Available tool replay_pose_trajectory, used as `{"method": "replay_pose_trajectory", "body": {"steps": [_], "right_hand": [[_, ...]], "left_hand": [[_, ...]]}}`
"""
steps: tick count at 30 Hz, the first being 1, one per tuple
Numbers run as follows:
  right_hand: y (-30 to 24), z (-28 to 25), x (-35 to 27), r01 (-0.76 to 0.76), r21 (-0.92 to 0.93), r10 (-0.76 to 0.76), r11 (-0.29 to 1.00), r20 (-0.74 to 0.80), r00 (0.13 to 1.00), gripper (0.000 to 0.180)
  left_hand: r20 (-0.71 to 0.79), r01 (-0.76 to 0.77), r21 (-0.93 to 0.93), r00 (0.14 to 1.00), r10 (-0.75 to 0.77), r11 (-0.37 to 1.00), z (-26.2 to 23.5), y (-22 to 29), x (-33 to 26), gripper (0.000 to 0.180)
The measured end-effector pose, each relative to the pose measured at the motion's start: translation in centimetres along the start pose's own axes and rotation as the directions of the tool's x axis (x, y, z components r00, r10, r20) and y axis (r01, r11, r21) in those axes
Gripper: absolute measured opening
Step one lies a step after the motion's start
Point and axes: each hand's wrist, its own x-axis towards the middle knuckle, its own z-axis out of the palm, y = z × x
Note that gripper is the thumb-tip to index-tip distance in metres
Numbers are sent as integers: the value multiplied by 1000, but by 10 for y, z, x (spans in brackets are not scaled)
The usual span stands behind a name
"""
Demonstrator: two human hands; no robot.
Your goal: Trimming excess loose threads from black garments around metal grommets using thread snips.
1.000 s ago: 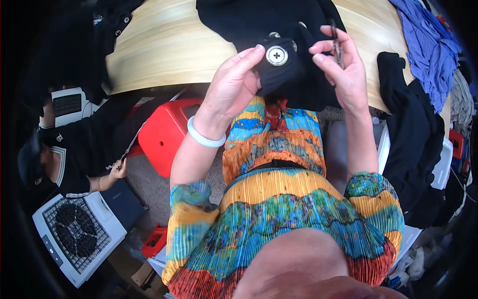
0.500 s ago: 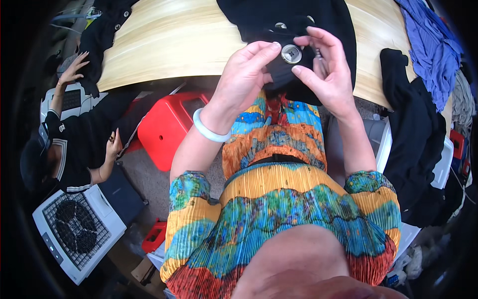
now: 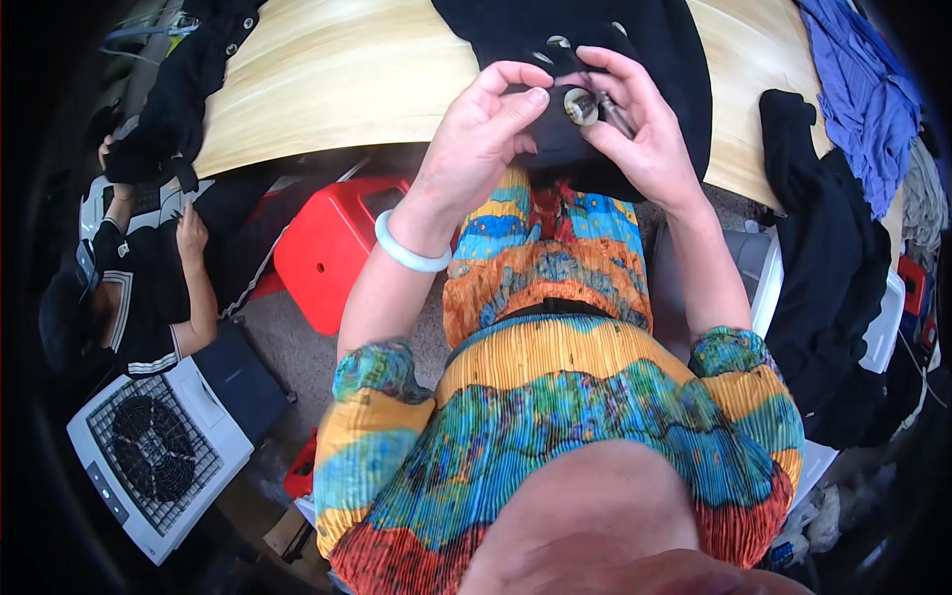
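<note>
Found left hand (image 3: pixel 476 134) nearly closed, with thumb and forefinger tips almost meeting and other fingers curled in against the black garment (image 3: pixel 659 55); could not tell its grip on cloth or thread. Found right hand (image 3: pixel 650 134) half curled around a small metal tool (image 3: pixel 617 117), with thumb tip beside a large button (image 3: pixel 580 106) and forefinger arched above it; could not tell thumb contact. Logged button as tilted, between both hands, in front of the black cloth. Saw garment spread on the pale bench (image 3: pixel 337 89) and over its near edge, with further buttons beyond the hands. Noted pale bracelet (image 3: pixel 407 257) on left wrist. Recorded second black garment (image 3: pixel 828 238) and purple cloth (image 3: pixel 858 109) draped at bench right, red stool (image 3: pixel 332 238) below bench left. Noted co-worker (image 3: pixel 134 297) farther left, near a fan unit (image 3: pixel 149 446).
</note>
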Motion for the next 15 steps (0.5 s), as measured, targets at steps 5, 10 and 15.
{"method": "replay_pose_trajectory", "body": {"steps": [5,10,15], "right_hand": [[8,0,-3,-44,137,51,990,-50,997,45],[3,-2,-5,-92,108,102,990,-91,991,46],[3,1,-6,-78,94,86,993,-86,993,47]], "left_hand": [[-4,-136,338,989,146,931,-2,3,-6,19],[64,-418,758,812,581,500,4,-4,-17,32],[83,-432,752,811,579,498,-8,-15,-17,29]]}}
